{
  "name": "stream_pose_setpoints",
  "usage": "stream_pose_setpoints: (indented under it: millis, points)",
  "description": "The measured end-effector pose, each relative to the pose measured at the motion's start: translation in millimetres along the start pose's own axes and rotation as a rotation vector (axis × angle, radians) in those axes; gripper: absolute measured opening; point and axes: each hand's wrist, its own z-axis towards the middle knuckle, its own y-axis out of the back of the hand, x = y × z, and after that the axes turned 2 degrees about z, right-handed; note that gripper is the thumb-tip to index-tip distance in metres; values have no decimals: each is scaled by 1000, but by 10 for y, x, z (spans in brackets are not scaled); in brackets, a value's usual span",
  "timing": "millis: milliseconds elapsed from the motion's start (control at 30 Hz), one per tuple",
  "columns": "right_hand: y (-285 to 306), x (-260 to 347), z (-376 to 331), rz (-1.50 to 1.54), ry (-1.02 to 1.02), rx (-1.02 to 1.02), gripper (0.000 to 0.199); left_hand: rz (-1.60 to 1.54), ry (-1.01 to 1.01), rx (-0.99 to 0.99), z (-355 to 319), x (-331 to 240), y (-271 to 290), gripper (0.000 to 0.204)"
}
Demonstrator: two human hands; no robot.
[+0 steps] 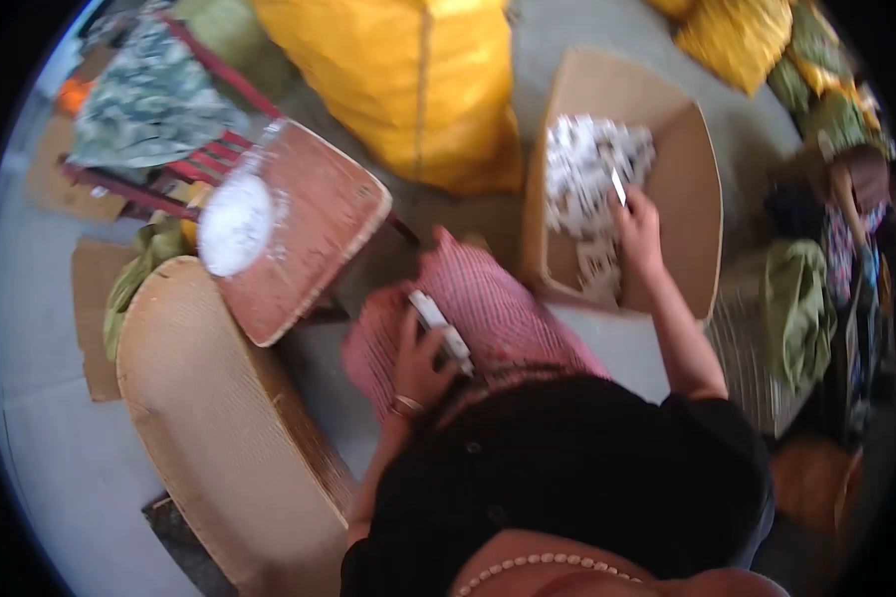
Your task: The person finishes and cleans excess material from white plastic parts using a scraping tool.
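Observation:
My left hand (420,360) rests on my lap, which is covered by pink checked cloth (488,308), and grips a small white oblong object (442,331). My right hand (637,231) reaches into an open cardboard box (692,179) on the floor ahead and holds a thin white strip (618,186). The box contains a heap of white pieces with dark print (587,169), right under that hand. The picture is blurred, so I cannot tell what the white oblong object is.
A reddish wooden chair seat (319,224) with a white round patch (234,224) stands to my left. A tan woven basket (209,408) sits at lower left, a big yellow sack (408,70) ahead, and green and patterned cloth (796,308) at right.

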Motion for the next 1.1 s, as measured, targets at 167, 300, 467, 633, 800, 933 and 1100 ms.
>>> stream_pose_setpoints:
  millis: [167, 300, 467, 633, 800, 933, 1100]
  points:
    - [83, -1538, 105, 77, -244, -66, 21, -165, -14, -68, 130, 186, 18, 57]
    - [-326, -1403, 185, 87, -250, 13, 23, -256, 159, -157, -34, 241, 199, 57]
    - [-943, 167, 578, 474, -30, 451, 11, -203, 170, -176, 2, 285, 242, 55]
    - [-2660, 1192, 712, 458, 403, 767, 14, -154, 192, -110, 18, 230, 241, 56]
    - [-4115, 1681, 439, 288, 612, 814, 13, -161, 121, -134, -15, 413, 186, 60]
    - [-4669, 2057, 6, 257, 591, 871, 13, -174, 60, -147, -132, 517, 182, 66]
    - [-4733, 2235, -51, -141, 532, 833, 16, -290, 8, -200, -279, 616, 167, 63]
